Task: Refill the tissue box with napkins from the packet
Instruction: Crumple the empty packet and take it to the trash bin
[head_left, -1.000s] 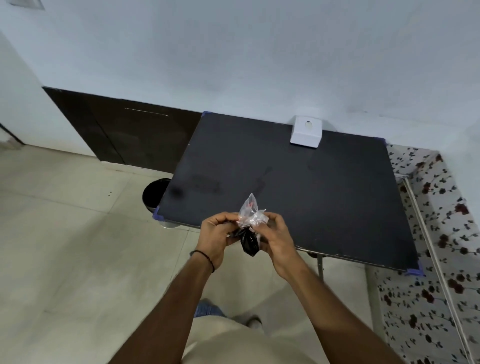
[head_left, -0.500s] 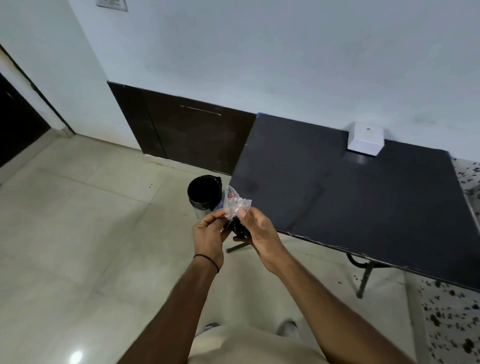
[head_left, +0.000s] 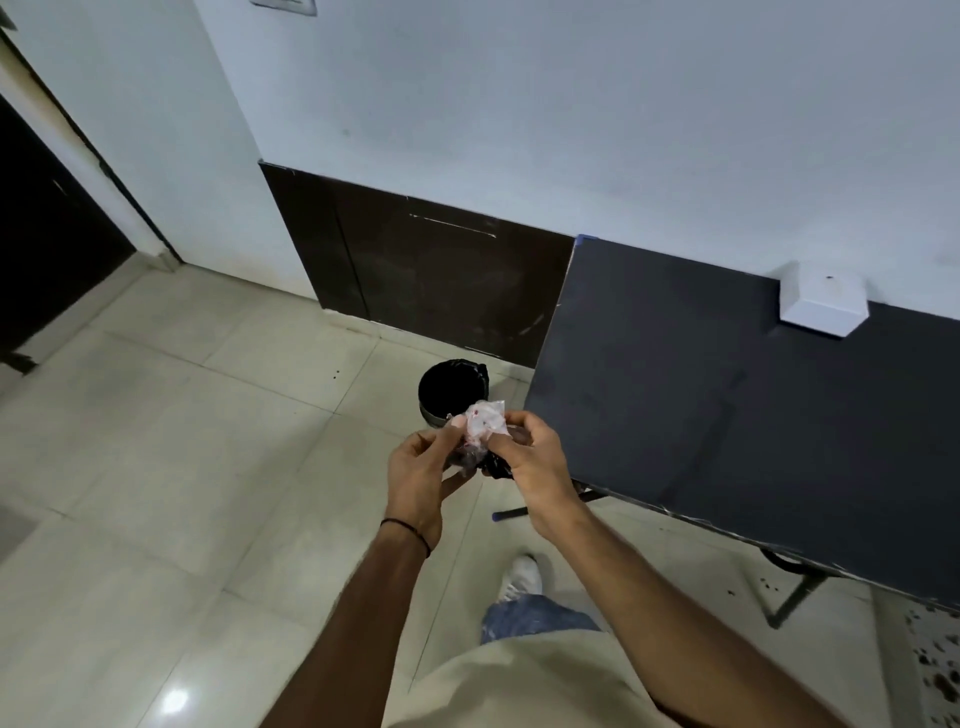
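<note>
A crumpled clear plastic packet (head_left: 485, 426) with small red marks is pinched between my left hand (head_left: 420, 470) and my right hand (head_left: 532, 457), together with a small black scrap beneath it. Both hands hover over the floor, just in front of a black-lined bin (head_left: 453, 387). The white tissue box (head_left: 823, 306) stands against the wall at the back of the black table (head_left: 727, 415), well to the right of my hands. No napkins are visible.
The table's left edge is right beside my right hand, and its metal legs (head_left: 789, 597) reach the floor below. A dark wall panel (head_left: 431, 280) runs behind the bin. A doorway (head_left: 47, 249) opens at far left. My foot (head_left: 522, 577) is on the tiled floor.
The view has swung left and I have stepped away from the table front toward the bin. Both hands still hold the crumpled packet, now closer to the bin.
</note>
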